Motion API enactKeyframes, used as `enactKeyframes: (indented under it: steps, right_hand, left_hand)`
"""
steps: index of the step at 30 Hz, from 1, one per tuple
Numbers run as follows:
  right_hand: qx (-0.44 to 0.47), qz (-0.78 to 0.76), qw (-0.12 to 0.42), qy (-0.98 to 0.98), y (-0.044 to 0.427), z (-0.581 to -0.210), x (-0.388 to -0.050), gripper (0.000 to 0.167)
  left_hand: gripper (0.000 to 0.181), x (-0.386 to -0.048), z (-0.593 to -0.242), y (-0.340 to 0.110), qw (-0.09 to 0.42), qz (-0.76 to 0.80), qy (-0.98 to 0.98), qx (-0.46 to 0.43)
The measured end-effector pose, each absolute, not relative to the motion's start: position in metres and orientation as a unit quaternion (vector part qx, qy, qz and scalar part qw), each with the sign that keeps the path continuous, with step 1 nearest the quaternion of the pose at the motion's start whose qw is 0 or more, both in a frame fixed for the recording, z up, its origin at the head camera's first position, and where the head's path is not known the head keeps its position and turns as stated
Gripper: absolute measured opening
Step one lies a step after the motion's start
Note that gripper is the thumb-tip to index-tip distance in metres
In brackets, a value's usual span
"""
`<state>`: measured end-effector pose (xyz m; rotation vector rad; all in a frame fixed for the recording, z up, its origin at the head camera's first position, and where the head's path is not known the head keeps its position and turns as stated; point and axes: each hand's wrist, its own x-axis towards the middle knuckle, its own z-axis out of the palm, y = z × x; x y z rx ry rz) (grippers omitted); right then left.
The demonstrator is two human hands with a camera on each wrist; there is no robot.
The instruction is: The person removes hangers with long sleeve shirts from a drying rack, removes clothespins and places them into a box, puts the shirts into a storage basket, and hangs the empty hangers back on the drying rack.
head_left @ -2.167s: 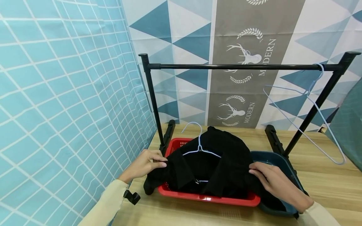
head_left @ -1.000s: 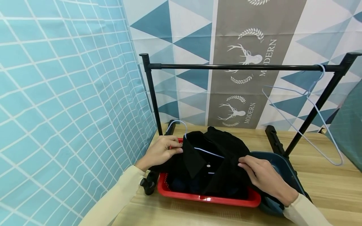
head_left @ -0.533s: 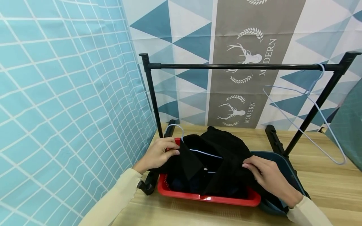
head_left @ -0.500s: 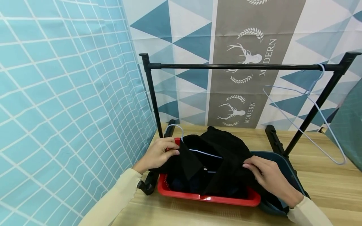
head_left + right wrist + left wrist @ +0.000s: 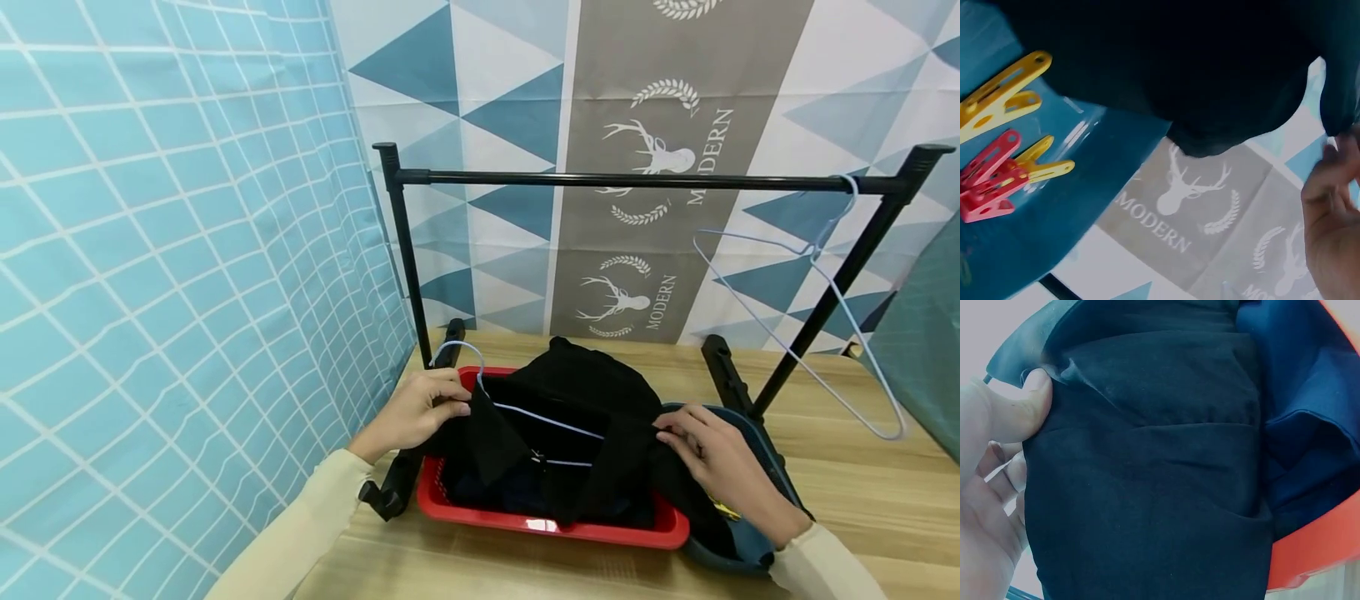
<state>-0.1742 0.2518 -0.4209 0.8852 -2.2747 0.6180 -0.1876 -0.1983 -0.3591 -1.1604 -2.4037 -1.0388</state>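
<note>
A black collared shirt [image 5: 592, 375] lies over the red basket [image 5: 555, 531], with its neck spread wide. Inside the neck sits a pale blue wire hanger [image 5: 543, 419], its hook sticking out at the left. My left hand [image 5: 416, 412] pinches the shirt near that hook; in the left wrist view the thumb [image 5: 1032, 403] presses on the black cloth. On the other side, my right hand [image 5: 723, 458] pinches the shirt's right shoulder area between thumb and fingers. The hanger's ends are hidden under the cloth.
Behind stands a black rail [image 5: 600, 179] with another wire hanger [image 5: 813, 250] at its right end. A dark blue tray [image 5: 750, 546] beside the basket holds yellow [image 5: 1007, 94] and red clothes pegs [image 5: 991, 178]. Navy cloth [image 5: 1316, 425] lies in the basket.
Over these frames the left hand has moved right, and the hanger's hook has shifted left. Lately the right hand has drawn slightly right, and the shirt's neck has opened wider.
</note>
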Motion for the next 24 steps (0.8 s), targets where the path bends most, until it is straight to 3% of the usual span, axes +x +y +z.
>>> enactKeyframes:
  steps: [4,10,18,24]
  right_hand:
    - [0.339,0.254,0.302,-0.854,0.243,-0.415,-0.167,0.042]
    - [0.373,0.292,0.23,-0.85,0.23,-0.408,-0.157,0.034]
    - [0.404,0.279,0.279,-0.825,0.229,-0.407,-0.159,0.041]
    - [0.341,0.3,0.233,-0.86,0.233,-0.41,-0.154,0.031]
  left_hand:
    - [0.013,-0.188,-0.36,-0.198,0.141,-0.366,-0.834,-0.387]
    - [0.011,-0.188,-0.359,-0.198,0.141,-0.373,-0.838,-0.373]
    - [0.012,-0.188,-0.36,-0.199,0.129,-0.383,-0.833,-0.377]
    - [0.013,-0.188,-0.358,-0.202,0.129,-0.4,-0.828,-0.371]
